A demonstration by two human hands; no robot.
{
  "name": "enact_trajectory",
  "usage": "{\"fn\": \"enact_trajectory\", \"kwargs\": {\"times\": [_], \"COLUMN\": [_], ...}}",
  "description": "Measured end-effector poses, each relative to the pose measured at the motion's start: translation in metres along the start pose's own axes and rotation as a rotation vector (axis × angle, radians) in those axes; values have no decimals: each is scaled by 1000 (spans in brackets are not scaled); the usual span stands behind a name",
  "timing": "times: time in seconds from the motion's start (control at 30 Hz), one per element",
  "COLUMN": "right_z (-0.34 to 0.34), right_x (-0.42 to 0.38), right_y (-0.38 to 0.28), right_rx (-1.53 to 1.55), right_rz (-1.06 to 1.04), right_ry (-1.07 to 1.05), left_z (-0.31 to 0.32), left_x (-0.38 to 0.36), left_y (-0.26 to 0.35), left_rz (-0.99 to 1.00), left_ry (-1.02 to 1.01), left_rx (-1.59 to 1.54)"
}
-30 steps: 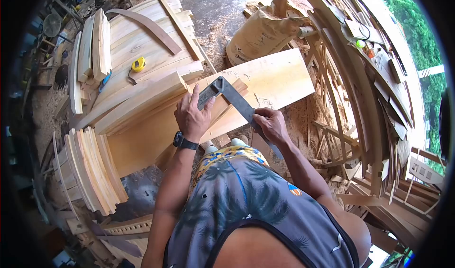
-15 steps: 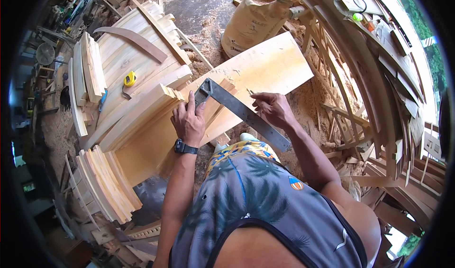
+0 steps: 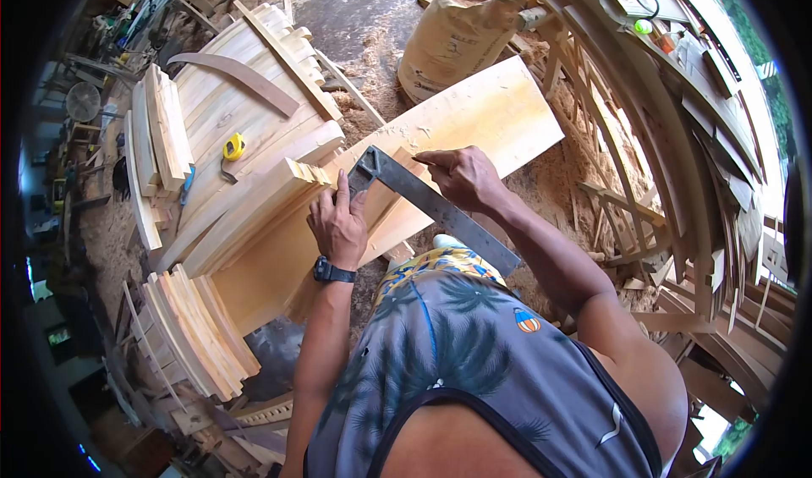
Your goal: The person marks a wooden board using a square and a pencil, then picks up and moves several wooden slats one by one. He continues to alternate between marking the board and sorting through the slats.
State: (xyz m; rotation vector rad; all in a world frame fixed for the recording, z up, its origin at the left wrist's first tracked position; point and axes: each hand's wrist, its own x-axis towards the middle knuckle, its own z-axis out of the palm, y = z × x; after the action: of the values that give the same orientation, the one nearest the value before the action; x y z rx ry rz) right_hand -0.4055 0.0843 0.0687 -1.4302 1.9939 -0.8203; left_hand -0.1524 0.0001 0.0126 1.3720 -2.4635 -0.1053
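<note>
My left hand (image 3: 340, 224), with a dark watch on the wrist, holds the stock of a metal try square (image 3: 440, 210) between thumb and fingers. The square lies across a narrow wooden strip (image 3: 386, 220), its blade pointing toward my body and right. My right hand (image 3: 465, 178) is closed in a pinch on a short pencil, mostly hidden by the fingers, its tip beside the blade near the far end of the strip. Under these lies a wide pale board (image 3: 499, 110). A stack of cut wooden pieces (image 3: 254, 216) rests on it beside my left hand.
Joined planks (image 3: 241, 110) at upper left carry a yellow tape measure (image 3: 233, 146) and a curved brown strip (image 3: 237, 72). A large paper sack (image 3: 452, 42) stands beyond the board. Curved timbers (image 3: 668, 140) are piled at right, with more stacked pieces (image 3: 199, 330) at lower left.
My right hand has moved left and slightly away from my body, bringing the pencil to the strip beside the square. My left hand and the square have stayed nearly in place.
</note>
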Motion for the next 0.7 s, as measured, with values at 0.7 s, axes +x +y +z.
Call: {"fn": "enact_trajectory", "kwargs": {"times": [0.7], "right_z": [24], "right_x": [40], "right_y": [-2], "right_rx": [-232], "right_rz": [-282], "right_ry": [-66], "left_z": [6], "left_x": [-1], "left_y": [-5], "left_rz": [27], "left_ry": [-6], "left_rx": [-18]}}
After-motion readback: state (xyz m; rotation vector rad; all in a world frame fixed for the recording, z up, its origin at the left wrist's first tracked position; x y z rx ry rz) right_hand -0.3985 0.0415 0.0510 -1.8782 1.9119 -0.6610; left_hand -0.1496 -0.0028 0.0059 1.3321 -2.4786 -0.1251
